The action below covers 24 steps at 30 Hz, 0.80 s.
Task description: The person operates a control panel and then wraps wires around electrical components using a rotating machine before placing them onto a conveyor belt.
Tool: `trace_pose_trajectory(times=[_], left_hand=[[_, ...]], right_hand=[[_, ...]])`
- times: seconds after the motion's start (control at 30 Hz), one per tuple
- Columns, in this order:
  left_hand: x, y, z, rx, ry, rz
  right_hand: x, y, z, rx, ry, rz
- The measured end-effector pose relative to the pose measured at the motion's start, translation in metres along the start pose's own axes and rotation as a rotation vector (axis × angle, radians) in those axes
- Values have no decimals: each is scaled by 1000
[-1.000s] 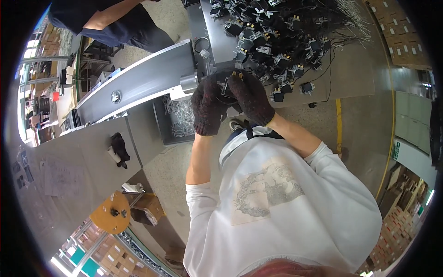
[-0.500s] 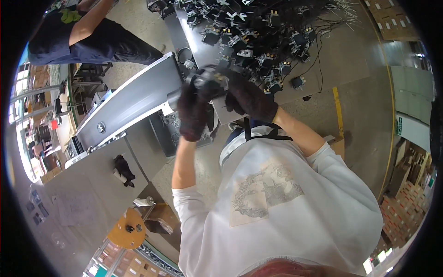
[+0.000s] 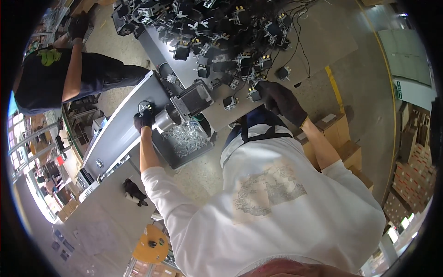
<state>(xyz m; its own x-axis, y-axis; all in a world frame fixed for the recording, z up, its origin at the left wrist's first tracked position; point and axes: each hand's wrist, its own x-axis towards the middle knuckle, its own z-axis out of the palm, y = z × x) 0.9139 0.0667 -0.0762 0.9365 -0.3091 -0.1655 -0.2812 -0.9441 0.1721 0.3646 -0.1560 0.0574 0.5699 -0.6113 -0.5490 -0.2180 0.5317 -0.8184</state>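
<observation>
My left hand [image 3: 143,121], in a dark glove, is closed on a small black component with metal parts [image 3: 146,108], over the grey conveyor belt [image 3: 121,121]. My right hand [image 3: 287,104], also gloved, reaches with fingers stretched out to the near edge of the pile of black components [image 3: 221,39]. A black block with brass-coloured contacts [image 3: 254,95] lies at its fingertips. Another such block [image 3: 230,102] sits closer to the table's edge. Between my hands stands a machine with a dark rectangular housing [image 3: 196,97] and a metal cylinder [image 3: 166,119].
Below the machine, a dark bin [image 3: 182,160] holds many shiny metal pieces. Another person [image 3: 69,76] stands beyond the belt. Cardboard boxes [image 3: 333,129] stand at my right. Black wires [image 3: 302,39] trail from the pile across the table [image 3: 332,34].
My hands have parted from above the machine: the left went left with a component over the belt, the right went right to the pile. My view has shifted, showing more of the bin.
</observation>
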Motion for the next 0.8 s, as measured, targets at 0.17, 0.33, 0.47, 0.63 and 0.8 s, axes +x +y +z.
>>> trace_pose_trajectory(times=[0.17, 0.33, 0.47, 0.63, 0.8], left_hand=[[-12, -42, -16, -18, 227, -55], [-67, -26, -74, -330, 335, 202], [-139, -11, -106, -540, 273, 394], [-248, 53, -124, -566, 297, 722], [-308, 92, -130, -775, -78, 637]], right_hand=[[-1, 4, -8, -70, 58, 41], [28, 27, 20, -498, -89, -54], [74, 35, 69, -894, -175, -470], [121, 95, 69, -731, -136, -408], [56, 79, 88, -192, -509, -246]])
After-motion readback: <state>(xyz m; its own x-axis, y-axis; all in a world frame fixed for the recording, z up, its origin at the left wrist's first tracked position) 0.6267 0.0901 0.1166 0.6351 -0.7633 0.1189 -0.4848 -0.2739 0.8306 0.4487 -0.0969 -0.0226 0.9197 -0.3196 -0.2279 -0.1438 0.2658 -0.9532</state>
